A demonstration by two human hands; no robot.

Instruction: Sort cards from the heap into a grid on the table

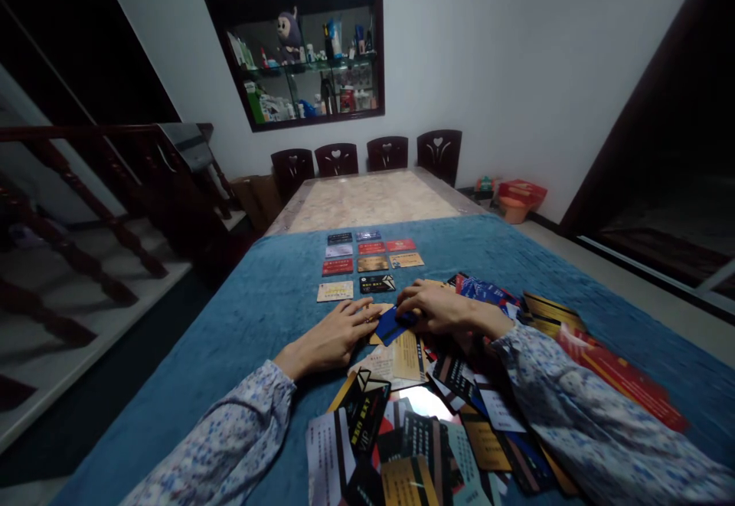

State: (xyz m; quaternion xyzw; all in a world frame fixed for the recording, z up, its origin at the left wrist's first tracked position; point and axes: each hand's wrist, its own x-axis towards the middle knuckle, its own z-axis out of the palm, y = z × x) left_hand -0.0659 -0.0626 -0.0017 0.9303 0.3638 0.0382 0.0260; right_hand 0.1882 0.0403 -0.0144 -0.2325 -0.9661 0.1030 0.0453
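My right hand (437,308) bends its fingers over the right end of a blue card (390,327) and grips it. Beside it, my left hand (336,334) lies low over the cloth with fingers stretched out, the tips touching cards by the blue card's left edge. A pale gold card (409,357) lies just below. Nearer me spreads a loose pile of overlapping cards, among them a black VIP card (367,418) and a gold card (409,481). Beyond my hands, cards lie in short rows, including a cream card (335,292) and another black VIP card (377,284).
A blue cloth (241,337) covers the near part of the table; bare marbled tabletop (367,200) shows farther off. Red cards or packets (625,376) lie by my right forearm. Dark chairs (387,152) stand at the far end, with a wooden railing (74,177) to the left.
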